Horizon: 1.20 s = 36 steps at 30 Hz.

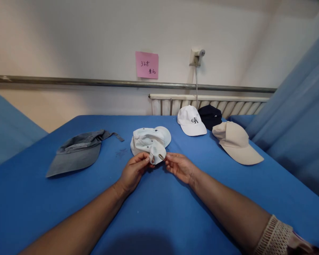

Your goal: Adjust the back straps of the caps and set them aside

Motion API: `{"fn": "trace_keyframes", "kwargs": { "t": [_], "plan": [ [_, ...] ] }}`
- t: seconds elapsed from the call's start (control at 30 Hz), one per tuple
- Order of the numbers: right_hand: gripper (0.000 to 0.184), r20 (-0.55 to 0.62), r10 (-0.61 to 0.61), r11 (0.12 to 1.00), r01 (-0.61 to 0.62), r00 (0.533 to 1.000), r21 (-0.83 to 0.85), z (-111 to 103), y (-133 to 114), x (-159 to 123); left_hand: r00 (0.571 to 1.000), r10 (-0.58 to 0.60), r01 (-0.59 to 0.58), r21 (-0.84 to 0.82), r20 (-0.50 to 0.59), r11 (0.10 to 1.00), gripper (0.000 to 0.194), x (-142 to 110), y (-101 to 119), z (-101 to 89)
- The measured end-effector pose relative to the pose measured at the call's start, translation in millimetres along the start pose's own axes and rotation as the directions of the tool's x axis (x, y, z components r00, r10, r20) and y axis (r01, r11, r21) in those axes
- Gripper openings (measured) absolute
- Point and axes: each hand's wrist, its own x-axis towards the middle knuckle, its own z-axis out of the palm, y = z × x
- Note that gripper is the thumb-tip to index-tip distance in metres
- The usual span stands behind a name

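A pale white cap lies folded on the blue table, its back strap and metal buckle turned toward me. My left hand pinches the strap end at the buckle, fingers closed on it. My right hand rests just right of the buckle, fingertips touching the strap's edge, fingers curled together. Both forearms reach in from the near edge.
A grey cap lies at the left. At the back right sit a white cap with black letters, a dark navy cap and a beige cap. Blue fabric screens flank the table. A radiator and pink note are on the wall.
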Motion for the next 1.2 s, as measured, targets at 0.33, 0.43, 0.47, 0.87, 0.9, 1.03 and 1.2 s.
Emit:
{"fn": "trace_keyframes", "kwargs": {
  "t": [0.33, 0.43, 0.47, 0.87, 0.9, 1.03, 1.2],
  "plan": [
    [0.034, 0.024, -0.067, 0.998, 0.067, 0.997, 0.012, 7, 8, 0, 0.988, 0.147, -0.105, 0.496, -0.047, 0.862, 0.023, -9, -5, 6.5],
    [0.035, -0.031, -0.107, 0.994, 0.106, 0.994, -0.035, 11, 9, -1, 0.977, 0.206, -0.141, 0.577, -0.048, 0.804, 0.022, -10, -6, 9.8],
    [0.035, -0.049, -0.113, 0.993, 0.110, 0.992, -0.050, 12, 9, -1, 0.975, 0.215, -0.144, 0.587, -0.052, 0.796, 0.023, -10, -5, 10.7],
    [0.040, -0.035, -0.065, 0.994, 0.061, 0.997, -0.089, 15, 6, -4, 0.926, 0.335, -0.301, 0.874, 0.172, 0.382, 0.039, -11, -4, 17.4],
    [0.040, -0.005, -0.056, 0.995, 0.055, 0.998, -0.081, 14, 5, -5, 0.921, 0.338, -0.317, 0.876, 0.193, 0.363, 0.035, -10, -4, 17.4],
    [0.041, 0.017, -0.118, 0.989, 0.119, 0.993, -0.083, 9, 7, -4, 0.930, 0.318, -0.308, 0.862, 0.183, 0.402, 0.030, -7, -4, 13.6],
    [0.028, -0.058, -0.450, 0.794, 0.370, 0.891, -0.482, 0, 18, 8, 0.970, 0.241, -0.134, 0.816, -0.007, 0.562, 0.028, -1, -2, 3.0]
  ]
}}
